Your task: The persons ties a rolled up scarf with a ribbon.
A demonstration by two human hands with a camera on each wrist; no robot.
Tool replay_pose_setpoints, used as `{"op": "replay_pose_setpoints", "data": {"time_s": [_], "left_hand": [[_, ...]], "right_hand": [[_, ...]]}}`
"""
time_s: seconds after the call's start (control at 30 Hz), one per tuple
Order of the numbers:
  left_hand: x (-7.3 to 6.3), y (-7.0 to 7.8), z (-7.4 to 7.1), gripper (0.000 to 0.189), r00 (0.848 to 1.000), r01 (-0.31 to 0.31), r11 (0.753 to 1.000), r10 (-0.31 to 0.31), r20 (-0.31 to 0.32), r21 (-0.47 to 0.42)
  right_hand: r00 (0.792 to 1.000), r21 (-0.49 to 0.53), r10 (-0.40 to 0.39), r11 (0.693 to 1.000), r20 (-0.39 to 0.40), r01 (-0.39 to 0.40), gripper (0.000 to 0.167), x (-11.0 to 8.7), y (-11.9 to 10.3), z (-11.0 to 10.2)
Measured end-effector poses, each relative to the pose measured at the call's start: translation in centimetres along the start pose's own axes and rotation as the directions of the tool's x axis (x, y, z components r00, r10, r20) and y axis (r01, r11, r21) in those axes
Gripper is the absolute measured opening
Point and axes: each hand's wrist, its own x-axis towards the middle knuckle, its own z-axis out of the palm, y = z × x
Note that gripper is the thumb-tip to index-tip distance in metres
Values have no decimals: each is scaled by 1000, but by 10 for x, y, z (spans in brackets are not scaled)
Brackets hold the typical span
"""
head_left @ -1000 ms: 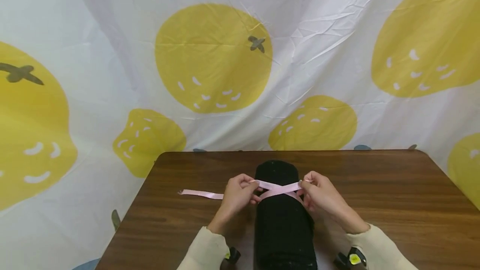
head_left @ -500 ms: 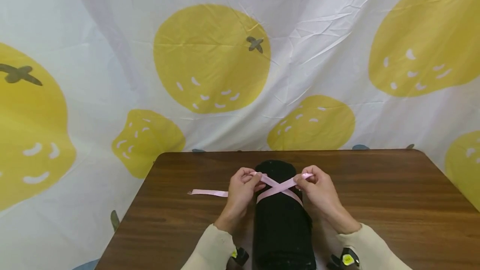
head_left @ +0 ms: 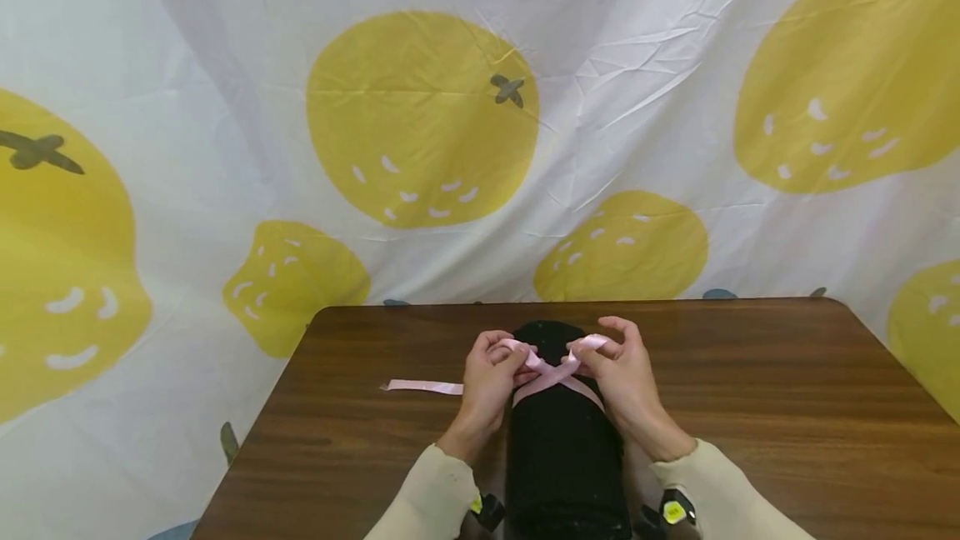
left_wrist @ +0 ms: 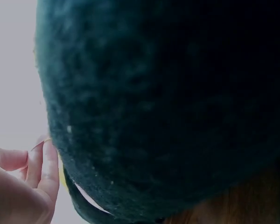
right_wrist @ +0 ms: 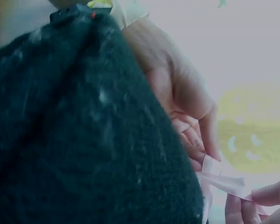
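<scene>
Pinching crossed ribbon [head_left: 557, 375] with left hand [head_left: 487, 380] and right hand [head_left: 624, 382], lower centre; drawn closer together over roll [head_left: 566, 465], not visibly knotted.

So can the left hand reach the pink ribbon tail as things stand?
Likely yes, if its grip frees up: the left hand pinches the crossed ribbon. Nothing visible blocks the ribbon tail, which shows just left of that hand.
</scene>
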Motion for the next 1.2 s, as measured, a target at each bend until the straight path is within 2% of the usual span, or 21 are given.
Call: {"op": "replay_pose_setpoints", "data": {"time_s": [0.2,0.5,0.77,0.93,1.07,1.2], "left_hand": [[1,-2,3,37,999,-42,998,42,-6,52],[1,-1,5,40,997,-64,988,68,-21,138],[2,2,9,39,994,-105,981,102,26,165],[2,4,11,41,994,-105,980,98,50,171],[2,4,12,42,988,-138,973,124,88,184],[2,4,12,37,976,-191,960,165,140,206]], "right_hand": [[999,-159,25,987,46,-17,55,2,0,1],[996,-224,59,974,70,-42,48,6,2,6],[996,-197,65,979,67,-51,52,5,-1,9],[996,-199,62,979,70,-47,53,5,-2,10],[996,-242,42,970,75,-22,47,5,-2,10],[995,-267,31,964,90,-6,33,5,-1,10]]}}
